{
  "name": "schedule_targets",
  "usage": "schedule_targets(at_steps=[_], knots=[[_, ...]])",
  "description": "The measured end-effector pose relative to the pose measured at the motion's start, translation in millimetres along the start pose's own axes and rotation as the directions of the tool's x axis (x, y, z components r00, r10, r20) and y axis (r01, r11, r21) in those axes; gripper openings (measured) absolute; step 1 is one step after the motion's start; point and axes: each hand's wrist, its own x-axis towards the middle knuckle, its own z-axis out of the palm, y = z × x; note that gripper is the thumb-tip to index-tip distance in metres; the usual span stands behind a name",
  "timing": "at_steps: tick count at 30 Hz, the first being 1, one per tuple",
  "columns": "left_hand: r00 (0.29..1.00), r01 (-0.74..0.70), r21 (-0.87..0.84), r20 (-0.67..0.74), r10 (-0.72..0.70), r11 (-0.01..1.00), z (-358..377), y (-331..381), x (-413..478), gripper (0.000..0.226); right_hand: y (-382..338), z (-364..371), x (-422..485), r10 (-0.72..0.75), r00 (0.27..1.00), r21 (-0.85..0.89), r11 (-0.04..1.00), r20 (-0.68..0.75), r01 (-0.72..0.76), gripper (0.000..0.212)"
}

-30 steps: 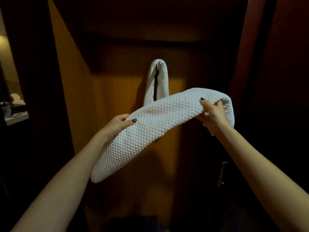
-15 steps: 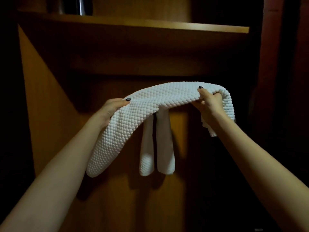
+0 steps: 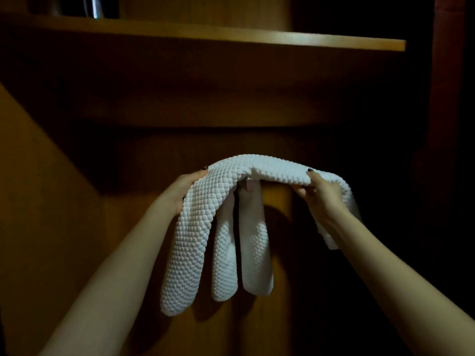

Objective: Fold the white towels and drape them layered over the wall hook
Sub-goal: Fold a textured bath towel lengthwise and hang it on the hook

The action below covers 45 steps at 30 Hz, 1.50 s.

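Head view, dim wooden closet: I am watching two bare hands holding a folded white towel up against the back wall. The top towel (image 3: 272, 167) is arching across the wall hook (image 3: 248, 185), whose small metal end is showing just beneath the middle of the arch. I cannot tell whether the cloth is lying on the hook or hovering just over it.

The left hand (image 3: 183, 187) is gripping the towel's left shoulder. Its thumb is lying on top with a dark nail showing, and the other fingers are tucked out of sight beneath the cloth. From that grip the towel's left end is hanging long and straight, its rounded tip reaching lower than any other white cloth.

The right hand (image 3: 322, 199) is pinching the right side, thumb pressing on the top face and fingers curling under the near edge. Past it, the towel's right end is dropping short behind the wrist.

A second white towel, the hanging towel (image 3: 253, 253), is draping from the same hook under the top one. Its two ends are dangling side by side between the two forearms, the left one touching the long end of the top towel.

Behind everything, the wooden wall (image 3: 279, 209) is glowing amber where light is falling. Above, a wooden shelf (image 3: 257, 38) is running across the frame, and a shiny dark object (image 3: 95, 6) is standing on its left part, too dim for me to identify.
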Motion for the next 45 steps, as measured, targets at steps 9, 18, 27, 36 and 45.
schedule_targets(at_steps=[9, 18, 27, 36, 45], knots=[[0.984, -0.124, 0.054, -0.123, 0.13, 0.991, 33.1, -44.3, -21.0, 0.033, 33.2, -27.7, -56.2, 0.154, 0.979, 0.036, 0.986, 0.137, -0.16, 0.016], [0.738, -0.567, 0.487, -0.059, 0.672, 0.665, 82.6, -76.6, -70.7, 0.067, 16.8, -15.5, -61.1, -0.495, 0.725, -0.553, 0.472, 0.478, 0.687, 0.016], [0.699, -0.538, 0.605, -0.069, 0.712, 0.586, 87.3, -47.2, -65.6, 0.061, 10.5, 17.5, -23.7, -0.434, 0.592, -0.593, 0.149, 0.679, 0.791, 0.035], [0.742, -0.503, 0.653, -0.011, 0.671, 0.567, 82.0, -59.8, -79.9, 0.064, 47.3, 0.3, -36.1, -0.426, 0.624, -0.517, 0.349, 0.655, 0.781, 0.034], [0.778, -0.297, 0.621, -0.283, 0.561, 0.725, 90.1, -129.0, -84.2, 0.044, 109.6, -57.7, -37.4, -0.176, 0.851, -0.675, 0.539, 0.494, 0.504, 0.07]])
